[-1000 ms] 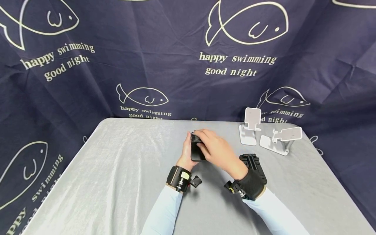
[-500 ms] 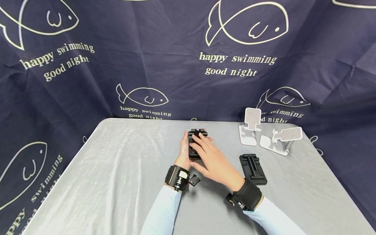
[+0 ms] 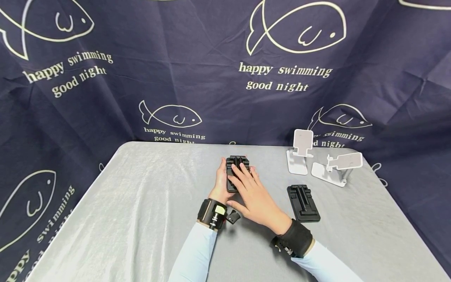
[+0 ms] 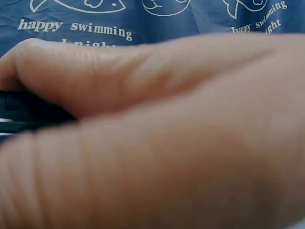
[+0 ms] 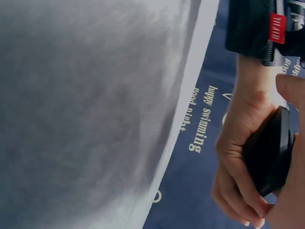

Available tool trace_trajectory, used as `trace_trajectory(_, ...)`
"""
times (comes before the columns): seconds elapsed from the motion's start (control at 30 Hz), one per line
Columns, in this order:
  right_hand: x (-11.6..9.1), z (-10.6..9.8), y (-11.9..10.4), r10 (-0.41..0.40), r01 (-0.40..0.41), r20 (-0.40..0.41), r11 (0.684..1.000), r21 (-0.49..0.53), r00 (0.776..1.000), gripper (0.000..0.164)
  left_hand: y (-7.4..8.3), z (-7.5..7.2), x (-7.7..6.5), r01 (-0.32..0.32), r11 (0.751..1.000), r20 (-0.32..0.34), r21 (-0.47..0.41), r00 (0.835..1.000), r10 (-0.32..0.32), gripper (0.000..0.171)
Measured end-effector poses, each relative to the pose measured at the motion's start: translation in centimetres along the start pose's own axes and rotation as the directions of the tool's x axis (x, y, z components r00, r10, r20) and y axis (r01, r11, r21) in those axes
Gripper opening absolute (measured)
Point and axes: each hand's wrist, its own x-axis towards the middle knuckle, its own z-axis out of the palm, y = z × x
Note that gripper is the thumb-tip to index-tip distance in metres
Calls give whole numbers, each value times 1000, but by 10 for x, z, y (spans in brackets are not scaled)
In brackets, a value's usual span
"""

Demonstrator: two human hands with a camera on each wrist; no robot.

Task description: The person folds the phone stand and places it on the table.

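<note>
Since a second ago, the right hand (image 3: pixel 258 203) has shifted downward in the frame, and the black folding phone stand (image 3: pixel 230 172) shows its ridged side where a smooth plate faced up. That hand lies with fingers extended and slightly spread across the ridges, gripping nothing. The left hand (image 3: pixel 220 188) cradles the stand at the centre of the head view, thumb along its left edge and fingers curled round the far side (the right wrist view shows this wrap best).

It looks like hard plastic: probably light, stiff and not very fragile, though the smooth plate may slip against skin. The long side edges seem the surest hold; the hinged bars could shift or nip a fingertip, so they look poor places to grip.

Further right, a second black stand (image 3: pixel 303 203) lies folded on the cloth-covered counter (image 3: pixel 151 211). Above it, toward the counter's upper right corner, are an upright white stand (image 3: pixel 303 143) and an angled white stand (image 3: pixel 345 160).
</note>
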Motion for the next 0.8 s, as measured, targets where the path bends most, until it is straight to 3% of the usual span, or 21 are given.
trace_trajectory(0.2,6,-20,-4,75,-87,104,989,119,992,58,-3,0,-2,74,997,58,-19,996,-73,83)
trace_trajectory(0.4,22,-59,-1,214,-251,163,932,261,963,50,-4,1,4,-11,1000,-19,12,1000,11,80)
trace_trajectory(0.5,28,-70,1,355,-393,175,865,311,919,56,-4,2,6,-22,999,-85,48,996,27,75)
trace_trajectory(0.6,31,-71,5,477,-522,213,774,358,853,63,-4,3,6,-20,997,-123,69,992,28,74)
trace_trajectory(0.7,32,-64,10,555,-605,248,680,415,794,68,-4,4,6,-19,998,-93,66,995,25,77)
trace_trajectory(0.8,32,-54,16,598,-646,276,590,485,753,66,-5,5,6,-21,998,-53,66,998,24,77)
